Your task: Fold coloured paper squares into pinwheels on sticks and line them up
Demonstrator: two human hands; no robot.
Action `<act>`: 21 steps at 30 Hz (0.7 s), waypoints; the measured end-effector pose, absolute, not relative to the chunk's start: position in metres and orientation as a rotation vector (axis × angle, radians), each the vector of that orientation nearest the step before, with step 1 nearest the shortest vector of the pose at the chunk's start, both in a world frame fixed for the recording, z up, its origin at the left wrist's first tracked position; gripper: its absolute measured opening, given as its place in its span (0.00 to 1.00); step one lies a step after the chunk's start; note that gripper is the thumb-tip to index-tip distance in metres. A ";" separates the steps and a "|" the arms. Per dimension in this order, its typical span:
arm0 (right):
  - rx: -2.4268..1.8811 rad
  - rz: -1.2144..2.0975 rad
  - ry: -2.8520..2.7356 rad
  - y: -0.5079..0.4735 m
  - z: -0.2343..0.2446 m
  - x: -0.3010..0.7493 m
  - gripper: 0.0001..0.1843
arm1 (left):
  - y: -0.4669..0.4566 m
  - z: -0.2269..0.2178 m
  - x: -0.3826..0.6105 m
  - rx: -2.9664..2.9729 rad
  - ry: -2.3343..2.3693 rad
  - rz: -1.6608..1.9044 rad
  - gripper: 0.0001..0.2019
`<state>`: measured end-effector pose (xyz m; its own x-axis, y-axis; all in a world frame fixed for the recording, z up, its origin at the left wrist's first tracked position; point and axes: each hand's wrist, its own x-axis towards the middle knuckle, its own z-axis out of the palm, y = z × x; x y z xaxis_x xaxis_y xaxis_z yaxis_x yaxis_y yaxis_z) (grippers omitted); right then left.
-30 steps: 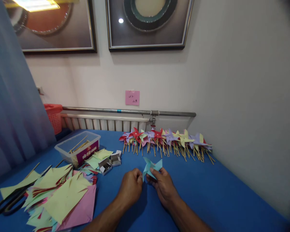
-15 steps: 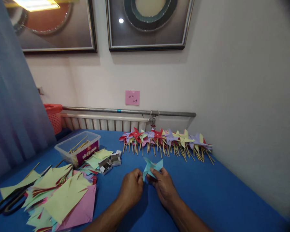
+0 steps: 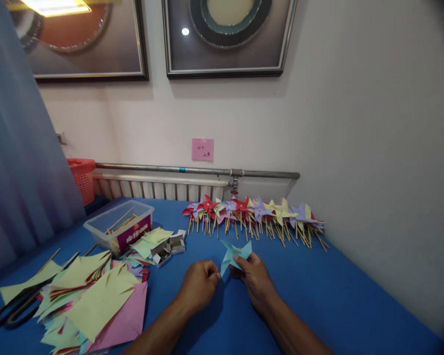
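A light-blue paper pinwheel, its points folded in, is pinched in my right hand, with the thumb pressing on its middle. No stick shows on it. Just left of it is my left hand, with the thumb and forefinger pinched together close to the pinwheel's lower left tip. Whatever those fingertips hold, if anything, is too small to make out. Both hands are above the blue tabletop.
Finished pinwheels on sticks lie in a row along the back. Left are cut paper sheets, black-handled scissors, small boxes with metal bits, and a plastic tub of sticks. A wall bounds the right side.
My right hand has shifted slightly right with the pinwheel, which has turned a little. The left hand's fingers have loosened from a tighter curl into a pinch.
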<state>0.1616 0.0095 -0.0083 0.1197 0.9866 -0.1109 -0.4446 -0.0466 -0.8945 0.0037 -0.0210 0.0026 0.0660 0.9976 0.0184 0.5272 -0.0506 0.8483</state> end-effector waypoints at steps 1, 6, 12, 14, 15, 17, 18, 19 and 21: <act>-0.981 1.345 -0.736 0.010 -0.008 0.162 0.19 | -0.021 0.002 0.003 1.654 1.539 0.868 0.05; -0.990 1.366 -0.756 0.010 -0.009 0.164 0.21 | -0.019 -0.002 0.002 1.688 1.530 0.851 0.05; -1.046 1.408 -0.845 0.011 -0.006 0.167 0.23 | -0.011 -0.010 0.001 1.556 1.487 0.970 0.07; -1.082 1.363 -0.836 0.013 -0.007 0.168 0.24 | -0.006 -0.012 0.002 1.421 1.454 1.036 0.07; -1.107 1.329 -0.844 0.014 -0.008 0.167 0.23 | -0.005 -0.012 0.002 1.353 1.440 1.060 0.08; -1.149 1.263 -0.939 0.014 -0.013 0.165 0.20 | -0.002 -0.010 0.002 1.243 1.422 1.086 0.08; -1.159 1.235 -1.023 0.013 -0.015 0.163 0.18 | -0.001 -0.010 0.002 1.204 1.415 1.088 0.08; -1.161 1.209 -1.124 0.011 -0.017 0.161 0.16 | -0.001 -0.009 0.001 1.174 1.407 1.087 0.08; -1.157 1.163 -1.345 0.004 -0.019 0.156 0.14 | 0.000 -0.009 0.001 1.135 1.385 1.090 0.08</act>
<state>0.1564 0.0043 -0.0186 -0.0699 0.9940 0.0846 0.0596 0.0888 -0.9943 0.0011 0.0000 -0.0087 -0.0610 0.9870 -0.1490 0.0872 0.1540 0.9842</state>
